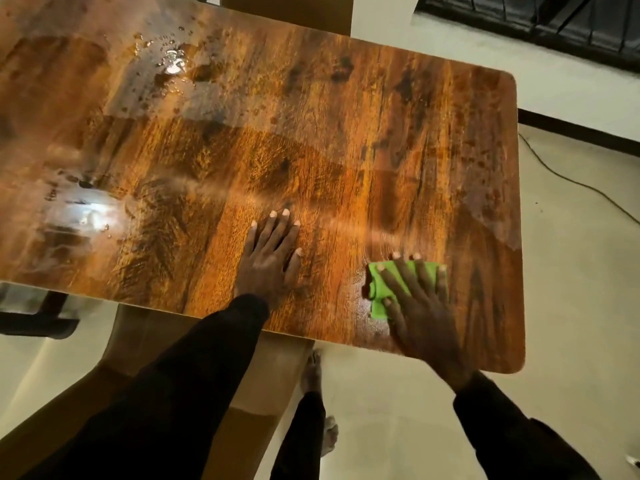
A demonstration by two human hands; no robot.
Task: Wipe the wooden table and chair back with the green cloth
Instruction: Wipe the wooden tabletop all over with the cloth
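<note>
Sleeves [194, 375] in black reach over the table [346, 150]; right hand [420, 306], fingers spread flat, presses the cloth [377, 289] near the front right corner; left hand [270, 254] rests flat, fingers splayed, beside it; water [173, 62] beads farther back

I log a pale floor [571, 306] down the right of the frame. A thin cable [561, 175] trails across it at right. At upper right I see a black slatted grille [536, 26], and a black strip [571, 128] runs below it.
</note>
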